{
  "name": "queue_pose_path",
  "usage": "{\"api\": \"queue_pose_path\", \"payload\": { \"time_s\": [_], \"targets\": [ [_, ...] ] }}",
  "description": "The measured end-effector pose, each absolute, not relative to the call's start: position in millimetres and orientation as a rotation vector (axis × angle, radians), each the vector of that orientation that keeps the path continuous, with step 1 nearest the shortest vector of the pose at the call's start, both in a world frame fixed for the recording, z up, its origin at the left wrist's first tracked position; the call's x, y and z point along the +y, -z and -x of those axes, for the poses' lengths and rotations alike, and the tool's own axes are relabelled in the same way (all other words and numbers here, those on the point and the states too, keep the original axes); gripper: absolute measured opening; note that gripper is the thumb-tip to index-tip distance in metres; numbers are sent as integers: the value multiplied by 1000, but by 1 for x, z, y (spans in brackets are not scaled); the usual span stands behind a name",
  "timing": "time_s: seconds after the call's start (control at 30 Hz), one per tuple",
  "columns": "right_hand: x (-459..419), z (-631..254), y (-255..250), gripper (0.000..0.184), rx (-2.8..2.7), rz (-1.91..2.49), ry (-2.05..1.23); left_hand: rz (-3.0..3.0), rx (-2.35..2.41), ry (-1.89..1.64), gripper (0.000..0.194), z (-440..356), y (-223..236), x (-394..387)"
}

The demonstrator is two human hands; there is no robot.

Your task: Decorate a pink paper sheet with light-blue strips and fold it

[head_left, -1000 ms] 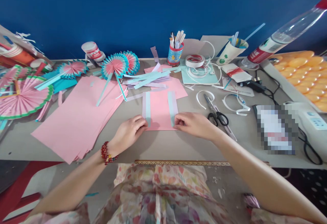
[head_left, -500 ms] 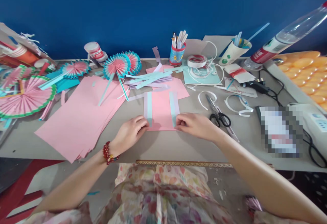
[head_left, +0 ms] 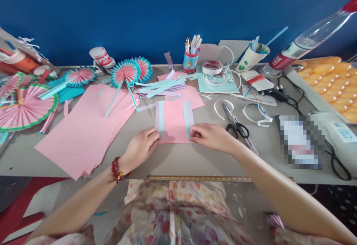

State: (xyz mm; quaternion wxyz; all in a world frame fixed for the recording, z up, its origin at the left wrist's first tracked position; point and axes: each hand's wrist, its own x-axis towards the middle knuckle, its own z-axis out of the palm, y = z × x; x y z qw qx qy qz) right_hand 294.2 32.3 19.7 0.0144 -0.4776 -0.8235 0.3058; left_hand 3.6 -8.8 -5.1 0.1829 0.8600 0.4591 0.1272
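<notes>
A small pink sheet (head_left: 174, 120) with a pale blue strip along each long side lies flat on the grey table (head_left: 178, 159) in front of me. My left hand (head_left: 141, 146), with a red bead bracelet on the wrist, pinches the sheet's near left corner. At the near right corner my right hand (head_left: 213, 137) pinches the sheet in the same way. Both hands have their fingers curled and pressed on the near edge.
A stack of large pink sheets (head_left: 83, 129) lies to the left. Finished paper fans (head_left: 126, 72) and loose blue strips (head_left: 161, 86) lie behind. Scissors (head_left: 237, 126) rest right of my right hand. A pen cup (head_left: 191, 59), tape roll (head_left: 212, 67) and bottle (head_left: 306, 40) stand farther back.
</notes>
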Motion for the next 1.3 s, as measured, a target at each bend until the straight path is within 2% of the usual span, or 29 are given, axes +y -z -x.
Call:
{"api": "queue_pose_path", "payload": {
  "time_s": [1.03,1.17,1.3],
  "targets": [
    [25,-296,-19,8,-2567,1429,-928,-2458,1300,-348,19,-4,7,-10],
    [18,-299,-12,12,-2637,1338,-725,-2587,1261,-296,34,-2,10,-11],
    [7,-301,2,19,-2754,1194,-252,-2717,1222,-258,47,1,12,-13]
  ]
}}
